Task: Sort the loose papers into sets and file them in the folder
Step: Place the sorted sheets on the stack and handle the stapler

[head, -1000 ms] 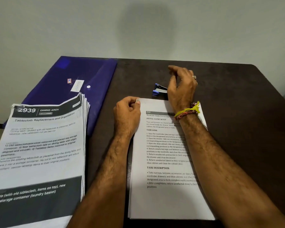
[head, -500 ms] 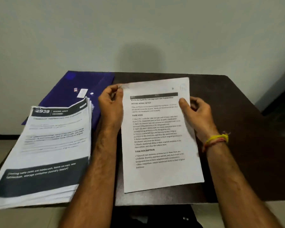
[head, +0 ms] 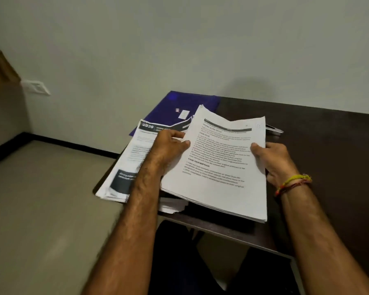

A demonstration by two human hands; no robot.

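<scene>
Nearest the camera, two bare forearms reach forward over the near edge of a dark brown wooden tabletop (head: pixel 319 158). Between them a set of white printed sheets (head: pixel 219 167) with black text is lifted clear of the tabletop, tilted, its near edge showing several layered pages. The left hand (head: pixel 168 145) grips the set's left edge, thumb lying on the printed face and fingers curled behind. The right hand (head: pixel 270 158) grips the right edge the same way, thumb on top and fingers underneath; a yellow and red thread bracelet (head: pixel 292 184) circles that wrist.

Just left of the held set, and partly hidden by the left arm, a thick stack of loose white papers (head: pixel 132 167) rests on the tabletop's left corner, slightly overhanging the edge. Its top page carries a dark header band reading "2939" and a dark block lower down; the smaller print is blurred.

Beyond the stack, a flat dark blue plastic folder (head: pixel 170 105) with a small white label lies on the far left of the tabletop, its near part covered by the papers. To the right, a small grey object (head: pixel 274 129) peeks out behind the held sheets; what it is cannot be told.

Farther off stand a pale wall with a white switch plate (head: pixel 35 87) and a beige floor (head: pixel 41 199) at left.
</scene>
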